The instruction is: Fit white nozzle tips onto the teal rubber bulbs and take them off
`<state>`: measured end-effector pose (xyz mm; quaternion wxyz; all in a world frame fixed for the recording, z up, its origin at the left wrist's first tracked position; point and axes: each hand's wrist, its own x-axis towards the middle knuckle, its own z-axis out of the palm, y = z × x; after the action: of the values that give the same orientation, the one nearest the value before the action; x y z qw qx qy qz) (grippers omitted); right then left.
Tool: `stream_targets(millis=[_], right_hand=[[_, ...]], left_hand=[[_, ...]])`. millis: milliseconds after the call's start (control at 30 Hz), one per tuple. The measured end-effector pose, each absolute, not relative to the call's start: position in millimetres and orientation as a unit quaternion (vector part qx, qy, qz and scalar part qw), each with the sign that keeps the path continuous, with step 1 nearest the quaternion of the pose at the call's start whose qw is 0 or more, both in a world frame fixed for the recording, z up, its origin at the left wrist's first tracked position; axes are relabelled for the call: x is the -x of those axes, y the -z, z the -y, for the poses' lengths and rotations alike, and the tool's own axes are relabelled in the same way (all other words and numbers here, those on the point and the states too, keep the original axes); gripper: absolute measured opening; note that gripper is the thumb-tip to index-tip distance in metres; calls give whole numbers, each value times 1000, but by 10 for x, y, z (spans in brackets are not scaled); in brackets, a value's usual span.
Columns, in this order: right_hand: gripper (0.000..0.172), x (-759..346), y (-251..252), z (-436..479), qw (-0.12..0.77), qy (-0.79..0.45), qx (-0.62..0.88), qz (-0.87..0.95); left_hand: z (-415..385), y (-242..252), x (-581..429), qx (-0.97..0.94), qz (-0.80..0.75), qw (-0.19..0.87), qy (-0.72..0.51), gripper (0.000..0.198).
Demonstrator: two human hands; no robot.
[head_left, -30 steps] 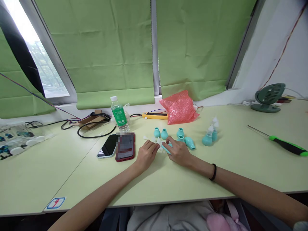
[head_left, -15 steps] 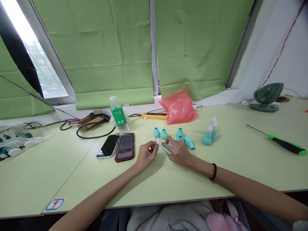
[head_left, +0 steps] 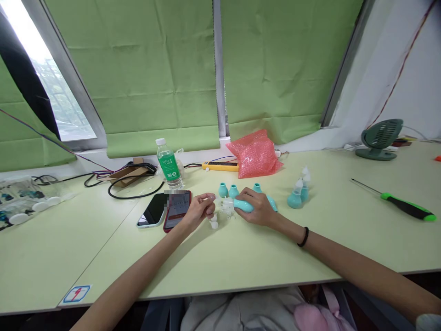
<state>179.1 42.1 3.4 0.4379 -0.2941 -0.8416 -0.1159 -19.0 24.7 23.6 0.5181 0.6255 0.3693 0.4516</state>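
Note:
My right hand (head_left: 258, 208) is wrapped round a teal squeeze bulb (head_left: 243, 205), which lies on its side with its narrow end hidden by the fingers. My left hand (head_left: 200, 210) is closed in a pinch, with a small translucent plastic piece (head_left: 212, 197) at the fingertips. Between the hands lie several small clear plastic parts (head_left: 227, 205), and white caps (head_left: 214, 222) sit just below my left fingers. Behind them stand open-necked teal bulbs (head_left: 223, 189); another bulb (head_left: 272, 202) is partly covered by my right hand. Two bulbs with clear tips (head_left: 295, 197) stand to the right.
Two phones (head_left: 151, 212) lie left of my left hand, near a water bottle (head_left: 168, 166). Pink bubble wrap (head_left: 258, 155) and a yellow power strip (head_left: 220, 166) lie at the back. A screwdriver (head_left: 406, 206) and a small fan (head_left: 381, 139) are on the right.
My left hand has moved left and slightly up, away from the bulb, uncovering white caps on the table. The right hand has turned the bulb so more of its side shows.

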Motion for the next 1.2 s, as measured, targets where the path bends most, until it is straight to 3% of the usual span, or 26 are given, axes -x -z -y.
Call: stream_targets(millis=[167, 233, 333, 633, 900, 1200], right_hand=[[21, -1785, -52, -410, 447, 111, 322, 827], [23, -1773, -62, -390, 430, 103, 326, 835], [26, -1752, -76, -351, 394, 94, 339, 849], [25, -1686, -96, -201, 313, 98, 316, 890], [24, -1605, -76, -81, 229, 85, 268, 932], [28, -1594, -127, -52, 258, 62, 235, 935]], left_hand=[[-284, -94, 181, -803, -453, 129, -366, 13], [-279, -35, 155, -829, -448, 54, -331, 11], [-278, 16, 133, -845, -440, 26, -303, 13], [-170, -133, 155, -787, -431, 151, -415, 29], [-2, -183, 57, -832, -399, 215, -319, 40], [-28, -197, 7, -678, -342, 538, -366, 40]])
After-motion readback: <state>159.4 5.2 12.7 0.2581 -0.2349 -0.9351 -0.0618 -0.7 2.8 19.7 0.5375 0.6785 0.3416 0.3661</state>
